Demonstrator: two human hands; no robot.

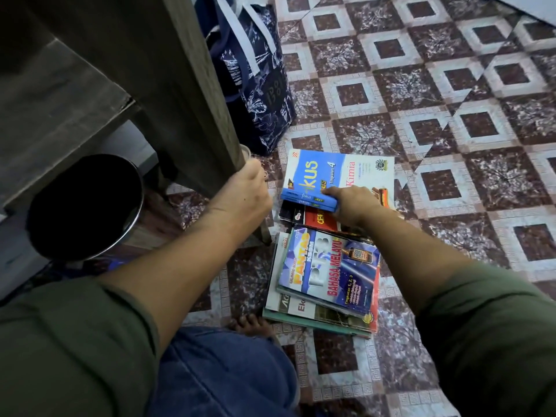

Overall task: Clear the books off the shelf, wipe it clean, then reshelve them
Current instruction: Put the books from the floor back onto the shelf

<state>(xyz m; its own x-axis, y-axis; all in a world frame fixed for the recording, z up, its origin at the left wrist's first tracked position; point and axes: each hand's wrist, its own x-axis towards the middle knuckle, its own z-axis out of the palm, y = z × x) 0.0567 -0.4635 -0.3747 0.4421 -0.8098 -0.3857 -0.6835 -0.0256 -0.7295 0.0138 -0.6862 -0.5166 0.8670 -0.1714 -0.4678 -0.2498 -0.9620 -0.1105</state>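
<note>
In the head view, the right hand clasps a pair of thin blue books at their glossy spines, thumb on top and fingers tucked beneath. They lie on a white Kimia book flat on the floor, a shiny sheet printed with maroon and grey diamonds. Nearer the person sits a loose stack of slick paperbacks, a Bahasa Melayu title uppermost, and a red cover shows between the two piles. The left hand curls at the front edge of the shelf's grey wood-grain side panel; I cannot tell whether it grasps the panel or something small and pale. The panel hides part of a navy patterned fabric bag. A round metal-rimmed bin, dark inside, stands left of the panel. A bare foot rests just beside the stack's corner.
</note>
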